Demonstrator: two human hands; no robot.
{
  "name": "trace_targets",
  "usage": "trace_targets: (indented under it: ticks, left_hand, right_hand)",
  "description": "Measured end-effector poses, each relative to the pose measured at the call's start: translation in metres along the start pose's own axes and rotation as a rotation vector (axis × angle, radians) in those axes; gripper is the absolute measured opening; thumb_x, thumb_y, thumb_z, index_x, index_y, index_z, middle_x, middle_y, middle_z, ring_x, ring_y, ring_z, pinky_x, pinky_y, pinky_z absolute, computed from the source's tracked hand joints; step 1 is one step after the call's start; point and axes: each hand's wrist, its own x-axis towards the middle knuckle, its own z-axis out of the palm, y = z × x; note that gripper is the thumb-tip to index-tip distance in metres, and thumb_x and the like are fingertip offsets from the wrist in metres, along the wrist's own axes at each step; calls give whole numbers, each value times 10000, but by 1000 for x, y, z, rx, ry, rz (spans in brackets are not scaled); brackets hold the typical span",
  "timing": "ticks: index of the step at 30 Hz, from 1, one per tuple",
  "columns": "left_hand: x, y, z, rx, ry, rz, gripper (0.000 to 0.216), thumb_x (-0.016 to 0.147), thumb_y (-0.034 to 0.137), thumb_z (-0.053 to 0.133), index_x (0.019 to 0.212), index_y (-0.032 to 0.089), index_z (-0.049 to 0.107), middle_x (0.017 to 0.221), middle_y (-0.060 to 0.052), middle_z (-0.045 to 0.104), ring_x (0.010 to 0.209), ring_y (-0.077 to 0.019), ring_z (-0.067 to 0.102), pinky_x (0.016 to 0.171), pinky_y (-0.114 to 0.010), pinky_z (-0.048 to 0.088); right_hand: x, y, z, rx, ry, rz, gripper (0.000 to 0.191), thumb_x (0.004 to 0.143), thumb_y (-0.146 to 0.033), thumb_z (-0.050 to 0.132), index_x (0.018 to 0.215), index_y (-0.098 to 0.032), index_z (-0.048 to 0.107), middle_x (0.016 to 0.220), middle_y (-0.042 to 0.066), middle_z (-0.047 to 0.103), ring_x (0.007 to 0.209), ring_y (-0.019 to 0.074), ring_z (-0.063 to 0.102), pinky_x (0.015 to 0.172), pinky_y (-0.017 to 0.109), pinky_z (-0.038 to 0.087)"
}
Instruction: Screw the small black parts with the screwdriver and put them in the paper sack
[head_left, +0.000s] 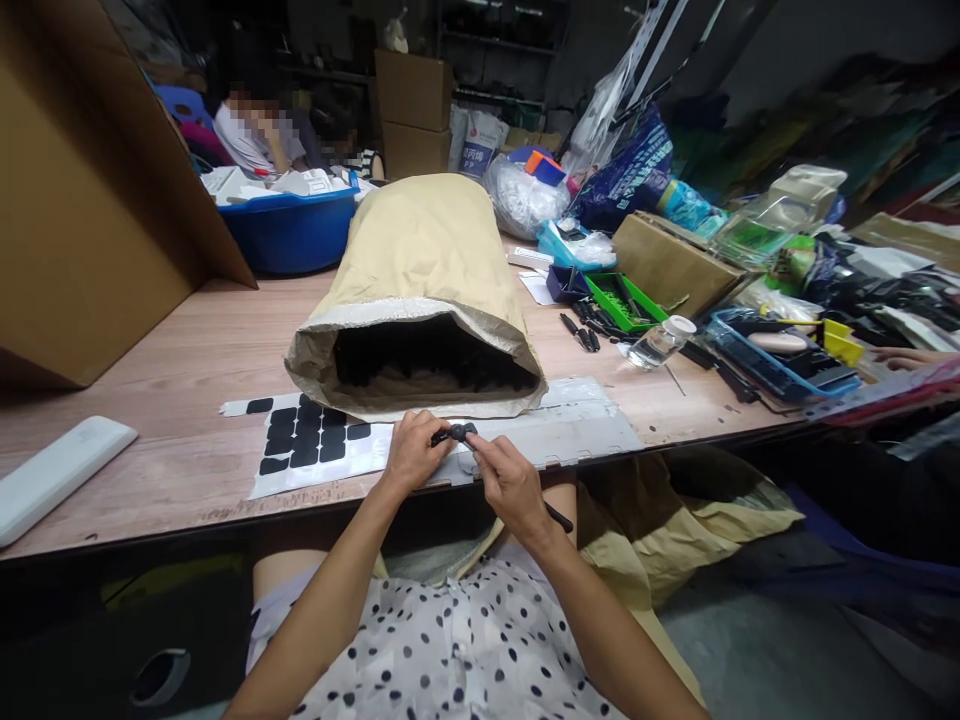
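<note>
At the table's front edge, my left hand (414, 448) pinches a small black part (460, 432) from the left. My right hand (513, 486) meets the same part with thumb and forefinger from the right. A black rod-like handle (559, 518) sticks out below my right palm; its other end is hidden by the hand. Just beyond my hands lies a large tan sack (420, 240), its wide mouth facing me and dark contents inside. Left of my left hand is a white sheet (300, 482) with rows of black rounded-square stickers (306, 440).
A flat grey cardboard piece (577, 415) lies under my hands. Left are a white oblong box (64, 475), a cardboard carton (90, 200) and a blue basin (289, 235). Right are a green tray (624, 305), a clear jar (660, 343) and a blue tray (780, 365). People sit behind.
</note>
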Motion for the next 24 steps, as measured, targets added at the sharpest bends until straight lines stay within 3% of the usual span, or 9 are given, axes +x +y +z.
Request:
trace_targets:
  ticks: [6,13,18,21,24]
  left_hand:
    - [-1,2,1,0,1,15,139,816,266,710,948,265,755,883,-24,656,940,-235,549,886,-368,427]
    - [0,-2,3,16,-33,35,158,851,284,667,992,259,735,920,-32,654,963,-240,540,899,-379,426]
    - [-11,0,-2,-56,-46,196,217,945,310,533,1055,242,708,972,-56,657,964,-233,557,894,-381,445]
    - [-39,8,-5,-139,-182,345,310,1001,339,418,1118,229,683,1031,-73,657,934,-206,600,851,-328,478]
    - [-70,13,3,-75,-394,327,326,1006,359,395,1114,237,678,1045,-70,676,910,-189,639,807,-286,492]
  right_hand:
    - [12,21,-1,-100,60,28,329,1008,-288,444,1206,-239,702,919,55,679,856,174,642,788,263,504]
    - [31,67,3,-467,40,-1,253,956,-240,513,1043,-247,751,797,45,623,775,196,540,713,291,410]
    - [28,70,10,-540,58,8,244,943,-237,523,1058,-252,738,826,49,601,806,207,496,712,304,356]
    - [26,68,10,-545,50,14,246,938,-239,526,1074,-254,732,835,48,591,813,209,485,725,309,353]
    - [26,68,11,-546,59,16,246,934,-239,532,1077,-250,732,837,51,586,814,212,477,727,313,349]
